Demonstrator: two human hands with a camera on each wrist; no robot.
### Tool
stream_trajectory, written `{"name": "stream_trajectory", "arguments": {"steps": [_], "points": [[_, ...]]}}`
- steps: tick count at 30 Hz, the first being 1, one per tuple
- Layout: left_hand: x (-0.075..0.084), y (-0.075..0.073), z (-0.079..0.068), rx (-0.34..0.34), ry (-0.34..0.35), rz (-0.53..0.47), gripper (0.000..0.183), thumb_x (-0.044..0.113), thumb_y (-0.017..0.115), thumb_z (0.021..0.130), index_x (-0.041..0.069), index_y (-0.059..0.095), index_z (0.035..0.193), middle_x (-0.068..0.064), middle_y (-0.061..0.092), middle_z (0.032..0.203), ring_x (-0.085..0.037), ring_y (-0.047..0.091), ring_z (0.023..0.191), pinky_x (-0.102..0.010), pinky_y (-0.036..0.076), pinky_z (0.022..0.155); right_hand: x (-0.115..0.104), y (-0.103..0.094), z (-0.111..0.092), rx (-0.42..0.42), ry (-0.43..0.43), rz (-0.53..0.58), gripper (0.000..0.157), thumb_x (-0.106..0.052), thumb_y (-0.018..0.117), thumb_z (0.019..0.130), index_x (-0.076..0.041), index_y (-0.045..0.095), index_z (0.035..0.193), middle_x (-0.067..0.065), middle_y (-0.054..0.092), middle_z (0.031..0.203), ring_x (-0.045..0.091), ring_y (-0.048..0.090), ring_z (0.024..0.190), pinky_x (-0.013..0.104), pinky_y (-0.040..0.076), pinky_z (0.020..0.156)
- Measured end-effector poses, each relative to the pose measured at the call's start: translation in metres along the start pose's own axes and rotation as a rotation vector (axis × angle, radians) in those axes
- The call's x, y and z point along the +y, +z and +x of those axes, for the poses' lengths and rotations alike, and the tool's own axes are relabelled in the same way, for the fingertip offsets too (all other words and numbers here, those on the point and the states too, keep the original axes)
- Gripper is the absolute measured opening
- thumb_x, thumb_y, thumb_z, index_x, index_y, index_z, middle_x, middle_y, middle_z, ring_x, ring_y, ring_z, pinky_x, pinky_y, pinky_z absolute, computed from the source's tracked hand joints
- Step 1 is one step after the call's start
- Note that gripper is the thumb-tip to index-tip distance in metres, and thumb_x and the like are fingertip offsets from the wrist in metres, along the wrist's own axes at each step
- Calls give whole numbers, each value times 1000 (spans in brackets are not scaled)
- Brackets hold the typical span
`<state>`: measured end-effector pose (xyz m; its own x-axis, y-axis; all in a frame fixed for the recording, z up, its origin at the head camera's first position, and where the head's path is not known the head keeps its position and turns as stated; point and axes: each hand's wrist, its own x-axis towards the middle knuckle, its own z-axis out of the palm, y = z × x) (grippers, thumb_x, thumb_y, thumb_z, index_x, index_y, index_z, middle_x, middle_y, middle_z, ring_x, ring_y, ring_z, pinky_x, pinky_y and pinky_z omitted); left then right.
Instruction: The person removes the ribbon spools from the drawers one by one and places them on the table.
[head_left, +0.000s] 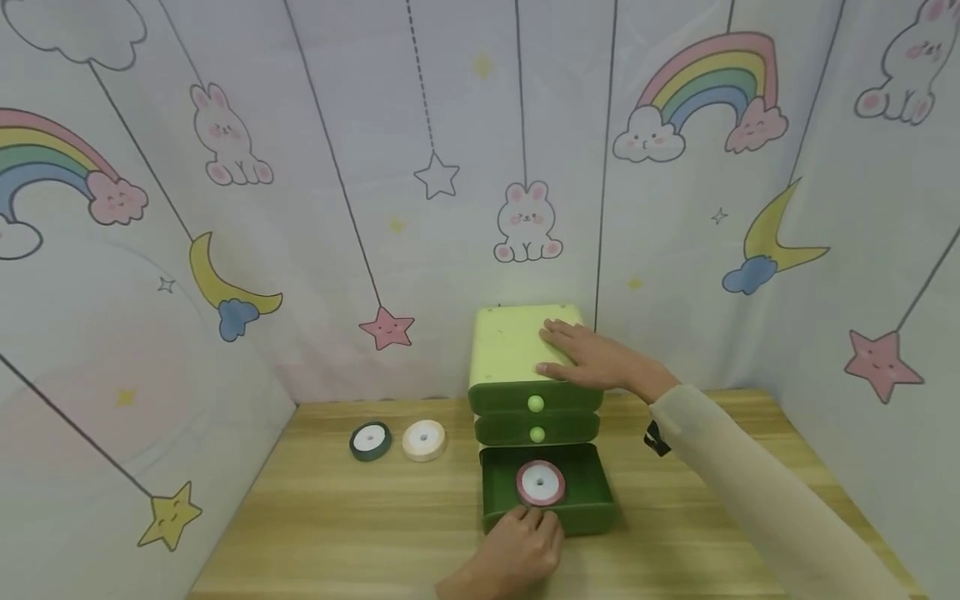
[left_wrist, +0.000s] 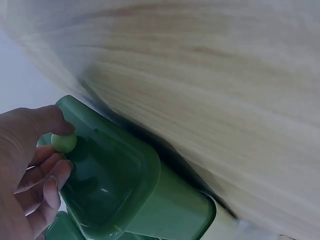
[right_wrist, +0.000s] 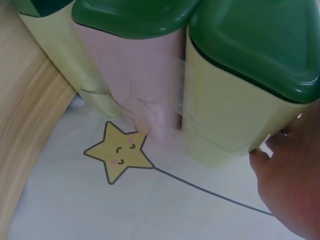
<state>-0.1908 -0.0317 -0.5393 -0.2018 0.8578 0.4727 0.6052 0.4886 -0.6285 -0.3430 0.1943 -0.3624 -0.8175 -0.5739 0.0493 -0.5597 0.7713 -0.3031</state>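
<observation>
A small chest of drawers with a pale yellow-green top (head_left: 513, 342) and dark green fronts stands against the backdrop. Its bottom drawer (head_left: 588, 518) is pulled out, and a ribbon spool (head_left: 540, 483) with a white centre and pink-red rim lies inside. My left hand (head_left: 517, 550) is at that drawer's front; the left wrist view has its thumb and fingers pinching the round light green knob (left_wrist: 64, 143). Flat on the chest's top rests my right hand (head_left: 596, 354), fingers extended. In the right wrist view, that hand (right_wrist: 295, 175) lies against the cream top section (right_wrist: 235, 110).
Left of the chest, a dark green ribbon spool (head_left: 371, 440) and a cream ribbon spool (head_left: 423, 440) lie on the wooden table (head_left: 360, 525). The upper two drawers, with light green knobs (head_left: 536, 403), are closed. A printed cloth backdrop (head_left: 337, 167) encloses the table's back and sides.
</observation>
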Motion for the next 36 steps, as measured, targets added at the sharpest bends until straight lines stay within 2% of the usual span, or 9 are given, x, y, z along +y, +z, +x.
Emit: {"name": "stream_trajectory", "arguments": {"steps": [9, 14, 16, 18, 22, 24, 28, 32, 36], "points": [[-2, 3, -6, 45, 44, -72, 57, 5, 25, 109, 21, 66, 73, 10, 58, 72, -3, 58, 60, -19, 47, 54, -2, 1, -2, 5, -7, -5, 86, -64, 46, 105, -7, 24, 167, 15, 15, 177, 34, 13, 165, 54, 13, 134], [-4, -1, -6, 9, 43, -86, 57, 5, 25, 109, 21, 66, 74, 9, 57, 72, -3, 57, 58, -18, 45, 52, -4, 0, -2, 10, -13, 7, 85, -61, 48, 106, -5, 25, 166, 16, 16, 177, 34, 13, 165, 53, 12, 135], [-5, -4, -5, -22, 42, -87, 50, 6, 32, 107, 21, 68, 76, 9, 58, 74, -3, 58, 59, -18, 45, 51, -4, 0, -2, 15, -13, -2, 85, -61, 47, 106, -5, 25, 166, 15, 16, 177, 34, 13, 165, 53, 13, 135], [-6, -7, -4, -48, 33, -97, 36, 8, 47, 103, 21, 70, 78, 9, 60, 76, -2, 58, 61, -17, 44, 51, -4, 1, -2, 21, -15, -10, 85, -61, 46, 106, -5, 25, 166, 16, 16, 176, 35, 14, 165, 53, 13, 135], [-11, -19, 3, -65, -60, -205, 12, 22, 74, 88, 23, 70, 77, 10, 62, 76, -2, 59, 61, -16, 39, 45, -3, 1, -3, 16, -10, -10, 86, -62, 47, 106, -5, 24, 166, 16, 16, 176, 36, 14, 165, 54, 13, 134], [-17, -26, 9, -85, -142, -315, 10, 27, 81, 83, 24, 72, 80, 12, 64, 77, -1, 60, 64, -15, 40, 46, -3, 1, -3, 13, -9, -3, 86, -62, 47, 106, -6, 24, 166, 15, 15, 177, 35, 13, 165, 54, 13, 135], [-35, -34, 20, -172, -285, -532, 16, 33, 87, 85, 24, 78, 95, 13, 69, 88, 1, 65, 75, -13, 48, 56, -5, 0, -2, 18, -16, 9, 85, -61, 48, 106, -6, 25, 166, 14, 16, 177, 34, 14, 165, 53, 13, 135], [-52, -35, 26, -265, -294, -625, 18, 32, 84, 91, 20, 78, 104, 8, 72, 104, -2, 68, 89, -12, 53, 66, -6, 0, -1, 20, -17, 3, 86, -62, 47, 106, -6, 25, 166, 15, 17, 177, 34, 14, 165, 54, 13, 135], [-62, -31, 31, -317, -245, -623, 20, 30, 78, 95, 16, 76, 110, 3, 72, 111, -7, 68, 94, -14, 55, 72, -6, 0, -2, 16, -8, 5, 86, -62, 48, 105, -6, 25, 166, 14, 17, 177, 34, 14, 165, 54, 14, 135]]}}
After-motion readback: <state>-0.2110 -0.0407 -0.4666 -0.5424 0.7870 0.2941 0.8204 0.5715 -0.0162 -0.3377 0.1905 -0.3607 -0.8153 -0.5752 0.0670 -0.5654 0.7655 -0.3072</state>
